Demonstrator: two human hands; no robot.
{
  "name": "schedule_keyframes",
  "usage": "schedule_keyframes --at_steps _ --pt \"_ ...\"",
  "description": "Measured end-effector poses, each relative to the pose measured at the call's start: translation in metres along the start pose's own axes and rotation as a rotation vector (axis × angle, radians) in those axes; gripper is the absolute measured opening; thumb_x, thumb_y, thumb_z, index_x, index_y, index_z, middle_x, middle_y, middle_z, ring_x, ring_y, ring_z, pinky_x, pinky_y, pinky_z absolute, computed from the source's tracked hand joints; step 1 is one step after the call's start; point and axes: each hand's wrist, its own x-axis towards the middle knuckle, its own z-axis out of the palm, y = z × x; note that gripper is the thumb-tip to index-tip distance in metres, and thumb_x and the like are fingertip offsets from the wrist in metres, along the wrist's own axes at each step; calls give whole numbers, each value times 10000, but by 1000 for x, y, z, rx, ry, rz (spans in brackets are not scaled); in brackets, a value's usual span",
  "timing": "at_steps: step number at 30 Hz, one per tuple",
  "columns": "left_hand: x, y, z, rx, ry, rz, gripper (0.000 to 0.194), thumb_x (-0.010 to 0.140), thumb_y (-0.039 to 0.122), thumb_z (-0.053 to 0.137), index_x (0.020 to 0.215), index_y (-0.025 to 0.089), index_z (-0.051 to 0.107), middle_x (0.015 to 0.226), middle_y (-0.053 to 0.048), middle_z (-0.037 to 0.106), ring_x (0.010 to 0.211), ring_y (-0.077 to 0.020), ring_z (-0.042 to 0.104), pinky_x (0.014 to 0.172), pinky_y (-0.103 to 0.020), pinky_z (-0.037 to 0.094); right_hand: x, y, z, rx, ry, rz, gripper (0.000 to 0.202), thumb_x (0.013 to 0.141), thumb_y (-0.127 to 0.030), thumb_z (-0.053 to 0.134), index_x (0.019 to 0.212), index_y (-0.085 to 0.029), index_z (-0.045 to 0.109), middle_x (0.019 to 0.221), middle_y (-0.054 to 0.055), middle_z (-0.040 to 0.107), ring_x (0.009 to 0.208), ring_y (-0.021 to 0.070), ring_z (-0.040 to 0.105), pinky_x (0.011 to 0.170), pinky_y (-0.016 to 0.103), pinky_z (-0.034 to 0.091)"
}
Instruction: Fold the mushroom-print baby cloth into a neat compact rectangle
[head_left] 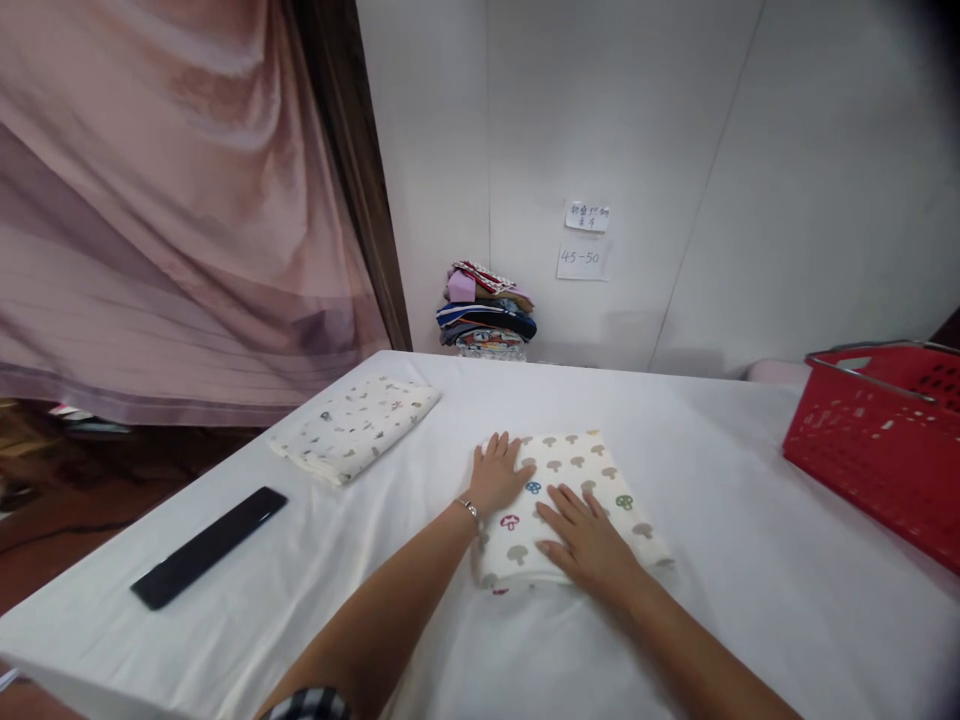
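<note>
A folded white cloth with a mushroom print (555,465) lies on the white-covered table in front of me. My left hand (499,475) rests flat on its left edge, fingers spread, a bracelet at the wrist. Toward the middle and front of the same cloth lies my right hand (589,540), palm down with the fingers stretched out. Neither hand grips anything. Farther left sits a second folded cloth (360,425), white with small scattered prints, apart from both hands.
A long black flat object (210,547) lies near the table's left edge. On the right stands a red plastic basket (877,440) with a metal handle. Behind the table is a stack of folded clothes (487,315) against the wall. A pink curtain (187,200) hangs at left.
</note>
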Motion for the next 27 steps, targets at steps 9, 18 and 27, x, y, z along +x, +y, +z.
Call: schedule_keyframes --at_steps 9,18,27 --pt "6 -2 5 27 29 36 635 869 563 314 1395 209 336 1488 -111 262 1389 -279 153 1094 -548 101 2 -1 -11 114 -39 21 559 916 -557 264 1386 -277 379 1485 52 275 1387 234 164 1119 491 58" --pt "1 -3 -4 -42 -15 33 642 866 563 330 1395 198 331 1507 -112 195 1398 -272 110 1094 -536 116 -1 20 -13 39 -28 193 580 915 -548 254 1392 -239 373 1495 75 247 1387 253 154 1102 510 78" --pt "-2 -17 7 -280 140 -43 616 854 512 410 1366 171 368 1493 -128 235 1388 -272 159 1089 -482 212 -3 31 -14 212 90 233 512 900 -524 336 1304 -254 497 1439 49 369 1342 237 294 1097 474 215"
